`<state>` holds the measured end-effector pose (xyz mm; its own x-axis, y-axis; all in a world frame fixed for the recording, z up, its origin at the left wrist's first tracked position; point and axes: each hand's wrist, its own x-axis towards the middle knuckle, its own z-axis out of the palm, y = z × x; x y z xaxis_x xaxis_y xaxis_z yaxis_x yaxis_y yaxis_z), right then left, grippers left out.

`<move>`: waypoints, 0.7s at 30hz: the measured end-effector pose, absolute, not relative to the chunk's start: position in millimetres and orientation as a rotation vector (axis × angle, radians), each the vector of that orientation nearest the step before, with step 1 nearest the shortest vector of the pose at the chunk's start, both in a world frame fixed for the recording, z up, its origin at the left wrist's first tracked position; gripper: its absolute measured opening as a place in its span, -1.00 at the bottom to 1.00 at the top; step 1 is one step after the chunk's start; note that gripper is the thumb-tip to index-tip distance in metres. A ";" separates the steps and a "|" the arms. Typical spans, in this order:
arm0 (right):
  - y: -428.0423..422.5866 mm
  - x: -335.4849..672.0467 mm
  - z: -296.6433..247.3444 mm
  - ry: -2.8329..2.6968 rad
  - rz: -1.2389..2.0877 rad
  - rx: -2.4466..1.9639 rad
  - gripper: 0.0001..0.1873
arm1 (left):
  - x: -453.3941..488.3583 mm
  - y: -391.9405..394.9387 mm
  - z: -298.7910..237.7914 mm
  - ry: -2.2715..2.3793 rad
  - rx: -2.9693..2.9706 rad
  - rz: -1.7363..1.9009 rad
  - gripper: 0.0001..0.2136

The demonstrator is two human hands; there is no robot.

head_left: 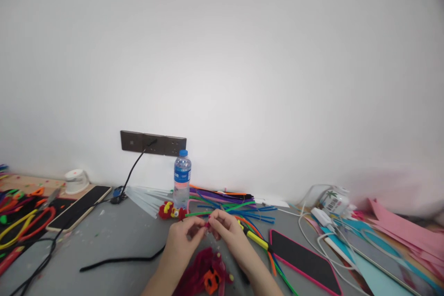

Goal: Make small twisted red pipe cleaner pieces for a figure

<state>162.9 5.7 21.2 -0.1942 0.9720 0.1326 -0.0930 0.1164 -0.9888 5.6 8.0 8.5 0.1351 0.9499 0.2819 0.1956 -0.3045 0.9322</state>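
Observation:
My left hand (183, 239) and my right hand (227, 231) meet above the grey table (114, 236), fingertips pinched together on a small red-pink pipe cleaner piece (207, 225). Below them lies a dark red fuzzy craft piece (199, 275) with an orange bit and yellow dots. Just behind the hands sit a small red and yellow pipe-cleaner figure (170, 210) and a pile of coloured pipe cleaners (229, 203).
A water bottle (182, 180) stands by the wall socket (152, 143). A phone in a pink case (303, 261) lies right, another phone (79, 206) left. A black pipe cleaner (121, 260), cables, a charger (322, 217) and pink paper sheets (402, 231) crowd the table.

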 end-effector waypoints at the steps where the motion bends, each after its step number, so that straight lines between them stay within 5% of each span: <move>1: 6.3 162.0 19.7 -1.343 1.292 -0.955 -0.57 | 5.4 8.4 8.1 1.124 1.638 1.248 -0.92; 9: 10.5 155.8 12.1 -1.252 1.240 -0.932 -0.54 | 6.8 15.6 1.5 0.883 1.232 1.265 -0.71; 21: 9.6 154.0 9.4 -1.262 1.260 -0.897 -0.56 | 1.4 12.8 3.3 0.919 1.674 1.406 -0.92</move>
<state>154.0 9.6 9.4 -0.1272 0.9763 0.1749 -0.1738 0.1517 -0.9730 1.4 12.8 3.3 0.1383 0.8827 0.4490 0.0572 -0.4598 0.8862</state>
